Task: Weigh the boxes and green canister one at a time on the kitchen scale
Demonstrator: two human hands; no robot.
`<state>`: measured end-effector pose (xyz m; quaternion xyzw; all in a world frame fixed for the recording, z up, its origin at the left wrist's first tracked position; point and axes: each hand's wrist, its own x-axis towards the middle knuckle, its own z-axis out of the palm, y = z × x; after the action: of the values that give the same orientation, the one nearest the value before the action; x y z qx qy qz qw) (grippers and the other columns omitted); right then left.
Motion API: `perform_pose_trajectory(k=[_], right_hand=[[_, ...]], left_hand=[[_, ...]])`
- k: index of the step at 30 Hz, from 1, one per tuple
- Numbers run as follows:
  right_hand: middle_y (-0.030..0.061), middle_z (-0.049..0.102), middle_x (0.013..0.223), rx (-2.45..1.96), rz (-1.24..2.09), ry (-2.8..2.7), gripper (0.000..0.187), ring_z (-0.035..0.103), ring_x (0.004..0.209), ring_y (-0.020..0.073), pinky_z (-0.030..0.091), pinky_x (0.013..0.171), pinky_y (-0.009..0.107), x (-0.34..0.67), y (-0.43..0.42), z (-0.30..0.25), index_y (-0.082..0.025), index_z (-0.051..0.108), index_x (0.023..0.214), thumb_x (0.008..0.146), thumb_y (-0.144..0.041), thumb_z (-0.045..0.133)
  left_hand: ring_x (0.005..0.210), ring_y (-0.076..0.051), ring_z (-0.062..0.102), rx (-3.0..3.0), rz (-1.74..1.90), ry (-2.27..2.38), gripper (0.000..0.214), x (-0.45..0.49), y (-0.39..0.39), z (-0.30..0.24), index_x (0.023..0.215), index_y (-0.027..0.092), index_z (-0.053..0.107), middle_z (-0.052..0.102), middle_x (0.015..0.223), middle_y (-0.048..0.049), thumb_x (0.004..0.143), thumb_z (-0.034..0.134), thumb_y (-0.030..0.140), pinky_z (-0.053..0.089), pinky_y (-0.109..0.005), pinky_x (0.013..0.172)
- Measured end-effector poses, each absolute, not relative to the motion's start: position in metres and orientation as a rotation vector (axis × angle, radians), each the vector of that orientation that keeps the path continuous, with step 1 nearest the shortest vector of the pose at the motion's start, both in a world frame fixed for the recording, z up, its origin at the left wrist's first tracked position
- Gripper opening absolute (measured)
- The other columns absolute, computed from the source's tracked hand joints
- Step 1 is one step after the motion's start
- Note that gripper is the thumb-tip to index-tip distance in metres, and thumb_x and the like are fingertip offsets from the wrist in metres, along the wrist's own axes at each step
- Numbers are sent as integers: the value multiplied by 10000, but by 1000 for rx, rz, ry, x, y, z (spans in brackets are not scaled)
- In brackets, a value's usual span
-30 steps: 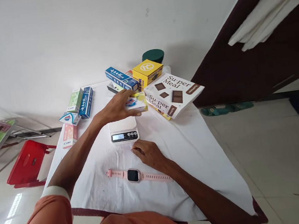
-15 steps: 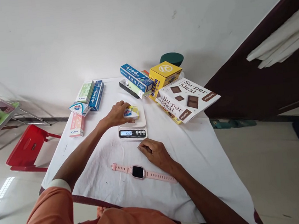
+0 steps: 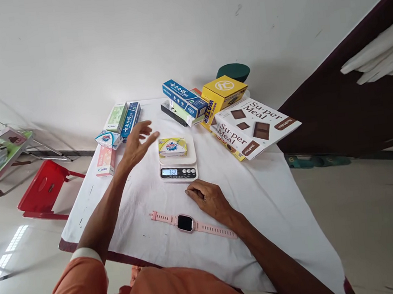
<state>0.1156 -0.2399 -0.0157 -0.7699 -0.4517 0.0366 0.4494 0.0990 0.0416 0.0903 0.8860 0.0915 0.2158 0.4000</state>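
Observation:
A yellow-and-white soap box point(image 3: 172, 147) lies on the white plate of a small digital kitchen scale point(image 3: 178, 173), whose lit display seems to read 362. My left hand point(image 3: 138, 144) is in the air left of the soap box, its fingers apart and holding nothing. Close to the scale's lower right corner, my right hand point(image 3: 207, 199) rests on the cloth with its fingers curled in and nothing visible in them. A pink smartwatch point(image 3: 185, 223) is stretched out flat in front of the scale, its strap end beside my right wrist.
At the left are a green-and-white box point(image 3: 116, 117), a blue toothpaste box point(image 3: 131, 119), a white-and-blue soap box point(image 3: 108, 139) and a pink box point(image 3: 106, 161). Behind and right stand a stacked blue box point(image 3: 185, 100), a yellow carton point(image 3: 224, 91) and a tilted Su-per Meal box point(image 3: 259, 124).
My left hand has let go of the yellow soap box on the scale and moved left, its fingers spreading. The right hand stays put. The view has shifted slightly.

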Motion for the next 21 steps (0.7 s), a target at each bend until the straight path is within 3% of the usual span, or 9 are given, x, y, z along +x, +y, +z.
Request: perform_pose_trajectory(k=[2,6,21], right_hand=[[24,675,748,-1897,87,-1122,198,603,618,153,459,592,267,116,-240,-16,-206,644,812,991,-222,561],[19,667,742,-1912,93,-1128,209,586,605,149,452,587,266,116,-241,-15,-211,647,821,1004,-237,548],[19,671,750,-1886,49,-1157,196,598,614,147,457,593,259,115,-241,-14,-200,636,834,1014,-211,557]], left_hand=[[914,-190,674,2056,703,395,432,84,48,70,1159,220,646,696,1004,-66,982,525,595,547,-338,820],[721,-148,637,1866,692,557,468,65,55,25,1047,212,648,676,873,-47,983,480,645,516,-282,629],[614,-115,585,1861,781,575,551,62,67,5,986,171,670,671,778,-35,963,495,693,468,-242,559]])
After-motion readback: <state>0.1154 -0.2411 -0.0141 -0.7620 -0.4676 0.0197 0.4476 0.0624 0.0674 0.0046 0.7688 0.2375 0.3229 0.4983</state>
